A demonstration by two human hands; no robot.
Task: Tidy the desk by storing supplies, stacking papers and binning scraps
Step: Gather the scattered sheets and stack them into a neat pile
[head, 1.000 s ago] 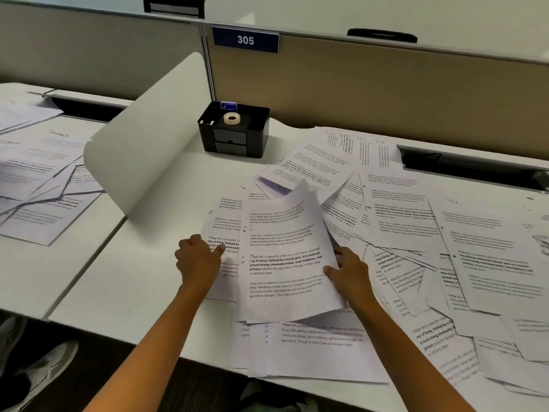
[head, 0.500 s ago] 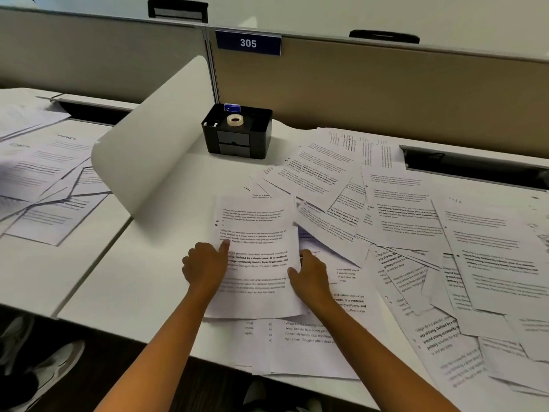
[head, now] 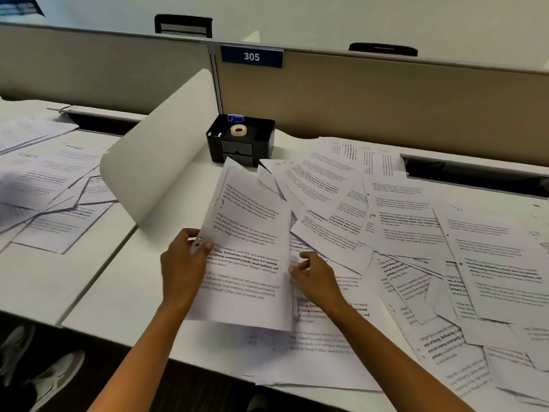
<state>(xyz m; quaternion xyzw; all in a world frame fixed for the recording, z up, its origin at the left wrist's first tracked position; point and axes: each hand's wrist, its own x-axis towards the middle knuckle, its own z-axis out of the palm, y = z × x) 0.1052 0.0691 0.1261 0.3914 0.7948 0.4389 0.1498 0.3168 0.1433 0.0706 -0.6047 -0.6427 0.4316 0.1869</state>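
The sheet (head: 246, 248), flat on the pile half a second earlier, had lifted and tilted. The left hand (head: 181, 263) pinched its punched edge. The right hand (head: 318, 278) curled at the other edge, grip unclear. Held one-sided, it might sag and slip back among the loose papers (head: 401, 221). Beyond these were the white desk (head: 124, 292), a black organiser (head: 240, 150) and a beige partition (head: 386, 99).

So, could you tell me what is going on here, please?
A person is gathering printed sheets into a stack. The left hand grips the left edge of a sheaf of sheets, raised off the white desk. The right hand is at its right edge; whether it grips is unclear. Many loose sheets lie scattered to the right, and a black organiser with a tape roll stands behind.
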